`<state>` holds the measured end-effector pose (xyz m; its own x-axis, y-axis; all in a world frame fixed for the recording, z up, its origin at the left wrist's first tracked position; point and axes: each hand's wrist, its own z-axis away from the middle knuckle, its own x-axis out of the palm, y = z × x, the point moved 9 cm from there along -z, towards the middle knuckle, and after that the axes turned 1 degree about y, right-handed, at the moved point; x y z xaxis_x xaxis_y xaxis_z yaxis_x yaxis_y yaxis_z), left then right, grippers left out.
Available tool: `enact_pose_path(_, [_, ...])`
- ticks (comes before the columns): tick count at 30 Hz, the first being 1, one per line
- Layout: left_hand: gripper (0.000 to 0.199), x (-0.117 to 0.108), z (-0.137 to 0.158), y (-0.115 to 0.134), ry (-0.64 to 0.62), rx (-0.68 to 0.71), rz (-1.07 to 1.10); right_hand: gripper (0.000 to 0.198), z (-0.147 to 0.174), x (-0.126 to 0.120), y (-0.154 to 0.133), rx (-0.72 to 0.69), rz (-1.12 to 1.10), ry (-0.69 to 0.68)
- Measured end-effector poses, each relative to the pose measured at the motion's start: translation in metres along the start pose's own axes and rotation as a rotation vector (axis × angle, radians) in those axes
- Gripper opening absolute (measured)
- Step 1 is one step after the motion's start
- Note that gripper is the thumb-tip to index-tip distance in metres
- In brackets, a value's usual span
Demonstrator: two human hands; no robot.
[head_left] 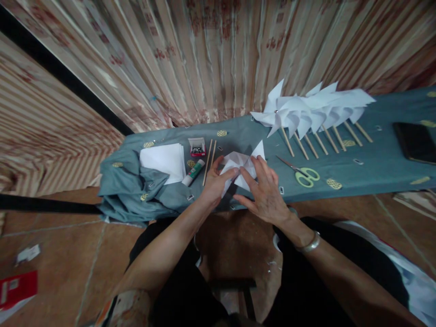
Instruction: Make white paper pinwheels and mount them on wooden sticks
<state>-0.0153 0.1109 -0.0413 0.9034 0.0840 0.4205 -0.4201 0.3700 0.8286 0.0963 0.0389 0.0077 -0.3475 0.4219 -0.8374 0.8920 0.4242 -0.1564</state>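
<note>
A white paper pinwheel (242,159), its blades partly folded, is between my hands near the table's front edge. My left hand (217,182) grips its left side, the thumb pressing close to the centre. My right hand (265,188) lies over the right side. Its index fingertip touches the paper near the middle, while the thumb is spread apart below. One pointed white corner sticks up behind the right fingers. Hands hide part of the paper. Just left of my left hand lie two thin wooden sticks (209,162) and a glue stick (193,172).
A small red box of metal pins (198,148) and a stack of white paper (163,160) are on the left. Several finished pinwheels on sticks (313,113) lie at the back right. Green-handled scissors (303,173) and a dark phone (416,141) rest on the blue-green cloth (371,175).
</note>
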Motion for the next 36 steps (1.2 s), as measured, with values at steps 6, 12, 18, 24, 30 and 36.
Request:
enact_pose_path(6, [0.046,0.006,0.001,0.004,-0.098,-0.067,0.053,0.069,0.0,-0.004,0.003,-0.002,0.009,-0.004])
enact_pose_path(12, [0.042,0.008,-0.004,0.015,-0.228,-0.039,-0.035,0.063,-0.001,-0.01,0.006,-0.003,-0.003,-0.002])
enact_pose_path(18, [0.063,0.002,-0.006,0.014,-0.212,-0.004,-0.185,0.059,0.0,-0.008,0.003,-0.02,-0.018,-0.02])
enact_pose_path(24, [0.067,0.001,-0.006,0.005,-0.177,0.029,-0.201,0.059,0.001,-0.007,0.003,-0.007,-0.069,-0.03])
enact_pose_path(30, [0.063,0.002,-0.002,0.004,-0.137,0.031,-0.152,0.055,0.0,-0.009,0.002,0.001,-0.112,-0.028])
enact_pose_path(36, [0.065,0.007,0.0,0.001,-0.142,0.013,-0.112,0.054,0.002,-0.008,0.005,0.026,-0.158,-0.026])
